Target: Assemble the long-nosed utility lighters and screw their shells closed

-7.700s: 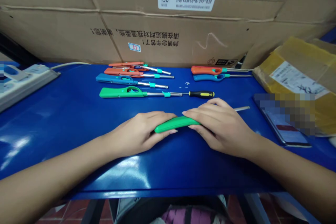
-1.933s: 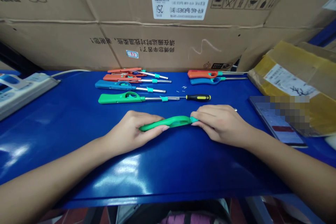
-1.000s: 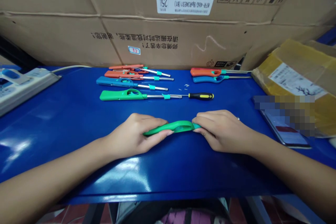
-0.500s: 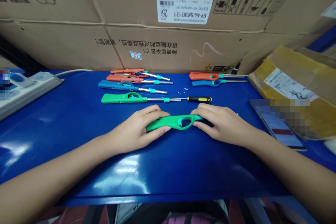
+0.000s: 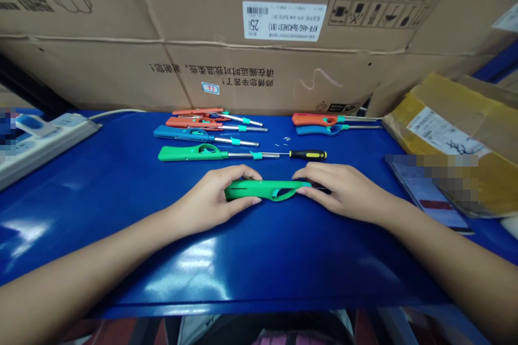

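Observation:
Between my two hands is a green long-neck lighter point(image 5: 265, 189), held level above the blue table. My left hand point(image 5: 220, 194) wraps its handle end, thumb on the near side and fingers on the far side. At the other end, my right hand point(image 5: 342, 191) pinches the turquoise collar by the trigger guard; the tube is mostly hidden in that hand. Just beyond lies another green lighter point(image 5: 190, 153) with its metal tube pointing right. A black and yellow screwdriver point(image 5: 309, 154) rests beside that tube's tip.
Blue point(image 5: 182, 133) and orange lighters point(image 5: 194, 123) lie at the back left, a second group point(image 5: 315, 119) at the back right. A power strip point(image 5: 44, 140) stands left. A phone point(image 5: 429, 194) and a taped carton point(image 5: 449, 140) are right. A large cardboard box point(image 5: 218, 59) walls the back.
The green lighter in my hands has rolled about its length, so its slotted upper edge shows more and the trigger opening looks narrower. Both hands keep their hold.

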Demonstrator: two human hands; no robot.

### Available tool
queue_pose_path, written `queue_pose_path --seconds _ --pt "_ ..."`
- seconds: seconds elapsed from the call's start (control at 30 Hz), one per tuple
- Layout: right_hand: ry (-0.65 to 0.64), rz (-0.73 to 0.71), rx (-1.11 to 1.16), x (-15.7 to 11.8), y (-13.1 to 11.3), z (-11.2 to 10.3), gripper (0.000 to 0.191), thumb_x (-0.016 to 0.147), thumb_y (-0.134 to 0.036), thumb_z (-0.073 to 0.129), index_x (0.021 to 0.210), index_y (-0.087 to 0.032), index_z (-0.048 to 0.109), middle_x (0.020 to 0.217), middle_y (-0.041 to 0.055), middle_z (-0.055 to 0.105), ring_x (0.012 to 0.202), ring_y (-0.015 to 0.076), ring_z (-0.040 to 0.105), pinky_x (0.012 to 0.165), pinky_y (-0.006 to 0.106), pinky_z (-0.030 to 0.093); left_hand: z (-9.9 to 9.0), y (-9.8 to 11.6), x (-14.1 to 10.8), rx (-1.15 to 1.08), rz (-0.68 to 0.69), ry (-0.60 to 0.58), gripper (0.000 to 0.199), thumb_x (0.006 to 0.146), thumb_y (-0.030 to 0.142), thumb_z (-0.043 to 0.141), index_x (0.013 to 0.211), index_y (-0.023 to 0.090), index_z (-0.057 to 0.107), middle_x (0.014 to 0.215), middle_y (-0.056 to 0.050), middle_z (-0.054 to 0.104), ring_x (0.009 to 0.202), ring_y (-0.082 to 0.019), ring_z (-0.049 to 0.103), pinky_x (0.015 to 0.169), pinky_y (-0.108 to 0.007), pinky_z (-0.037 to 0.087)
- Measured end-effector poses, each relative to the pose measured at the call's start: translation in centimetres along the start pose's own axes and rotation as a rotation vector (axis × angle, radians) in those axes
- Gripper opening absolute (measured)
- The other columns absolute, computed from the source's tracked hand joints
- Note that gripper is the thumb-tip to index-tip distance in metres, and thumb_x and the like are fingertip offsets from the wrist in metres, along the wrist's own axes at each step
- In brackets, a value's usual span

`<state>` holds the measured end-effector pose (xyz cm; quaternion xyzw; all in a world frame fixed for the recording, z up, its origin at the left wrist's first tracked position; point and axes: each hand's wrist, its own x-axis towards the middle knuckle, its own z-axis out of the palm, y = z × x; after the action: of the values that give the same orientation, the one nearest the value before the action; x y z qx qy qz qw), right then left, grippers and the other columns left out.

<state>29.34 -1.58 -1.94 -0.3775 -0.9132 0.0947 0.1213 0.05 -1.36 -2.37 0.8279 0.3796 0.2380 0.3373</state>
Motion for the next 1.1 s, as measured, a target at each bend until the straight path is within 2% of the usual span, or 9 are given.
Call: queue_pose_path --seconds 0.13,0.33,0.5,0.6,0.73,0.8,0.9,1.0,1.1 --pt "-0.016 -0.005 0.071 0.2 -1.1 0.6 0.026 0.103 -0.041 0.049 0.112 -0.021 0.063 0.105 0.0042 0.070 0.092 0.0194 0.067 0.077 0.031 0.049 1.0 0.7 -0.1 -0.051 -0.027 0.002 0.026 0.090 0.034 0.069 0.114 0.022 0.066 0.106 0.001 0.072 0.091 -0.015 0.067 0.083 -0.025 0.050" --pt "-0.053 0.062 0.082 0.4 -1.9 1.3 0.019 0.103 -0.033 0.047 0.101 -0.020 0.061 0.096 0.0043 0.068 0.084 0.0199 0.066 0.074 0.033 0.049 1.5 1.4 -0.3 0.004 -0.014 0.014 0.017 0.092 0.034 0.067 0.100 0.020 0.071 0.090 -0.001 0.073 0.078 -0.015 0.065 0.071 -0.025 0.048" --pt "-0.011 -0.013 0.027 0.4 -2.5 1.3 0.036 0.098 -0.047 0.057 0.121 -0.019 0.057 0.109 0.0080 0.071 0.097 0.0243 0.069 0.079 0.036 0.053 1.6 1.8 -0.6 0.049 -0.037 0.070 0.021 0.093 0.038 0.064 0.094 0.018 0.070 0.081 -0.001 0.069 0.068 -0.015 0.060 0.061 -0.025 0.044" --pt "0.051 -0.071 -0.081 0.4 -3.5 1.9 0.044 0.099 -0.047 0.054 0.130 -0.015 0.054 0.114 0.0122 0.071 0.103 0.0274 0.070 0.082 0.039 0.055 2.2 2.3 -0.5 0.063 -0.035 0.059 0.019 0.092 0.036 0.064 0.090 0.018 0.068 0.080 -0.001 0.070 0.069 -0.015 0.061 0.062 -0.025 0.044" --pt "0.027 -0.125 -0.283 0.7 -4.5 1.9 0.037 0.105 -0.041 0.043 0.124 -0.013 0.058 0.107 0.0121 0.073 0.085 0.0262 0.073 0.065 0.035 0.052 2.1 3.1 -0.1 0.061 -0.006 -0.031 0.019 0.094 0.038 0.062 0.094 0.019 0.066 0.086 -0.001 0.071 0.076 -0.016 0.065 0.068 -0.025 0.047" --pt "-0.001 -0.136 -0.352 1.0 -4.2 1.0 0.034 0.105 -0.040 0.042 0.120 -0.014 0.058 0.104 0.0108 0.073 0.079 0.0250 0.073 0.059 0.033 0.049 0.7 3.1 0.3 0.097 -0.005 -0.071 0.026 0.095 0.044 0.062 0.105 0.021 0.064 0.090 -0.001 0.071 0.077 -0.016 0.066 0.069 -0.026 0.048" --pt "0.008 -0.017 -0.418 1.5 -2.2 -1.5 0.032 0.103 -0.042 0.045 0.118 -0.015 0.056 0.100 0.0101 0.073 0.074 0.0243 0.072 0.054 0.031 0.042 -3.4 2.0 0.8 0.282 -0.023 -0.040 0.052 0.088 0.056 0.066 0.127 0.023 0.057 0.096 -0.003 0.071 0.078 -0.019 0.066 0.069 -0.028 0.050" --pt "0.050 0.179 -0.423 2.0 1.3 -4.0 0.034 0.098 -0.043 0.051 0.120 -0.017 0.051 0.099 0.0095 0.071 0.066 0.0219 0.066 0.054 0.030 0.039 -7.9 -0.2 0.8 0.562 -0.028 -0.029 0.038 0.089 0.053 0.062 0.111 0.023 0.065 0.101 -0.006 0.071 0.084 -0.023 0.067 0.072 -0.032 0.050" --pt "0.042 0.169 -0.403 2.3 5.1 -5.4 0.033 0.099 -0.048 0.047 0.107 -0.017 0.052 0.095 0.0103 0.065 0.067 0.0217 0.062 0.055 0.031 0.040 -10.5 -2.4 0.3 0.689 0.041 -0.014 0.026 0.087 0.036 0.058 0.107 0.021 0.066 0.111 -0.010 0.069 0.099 -0.027 0.066 0.087 -0.039 0.051"
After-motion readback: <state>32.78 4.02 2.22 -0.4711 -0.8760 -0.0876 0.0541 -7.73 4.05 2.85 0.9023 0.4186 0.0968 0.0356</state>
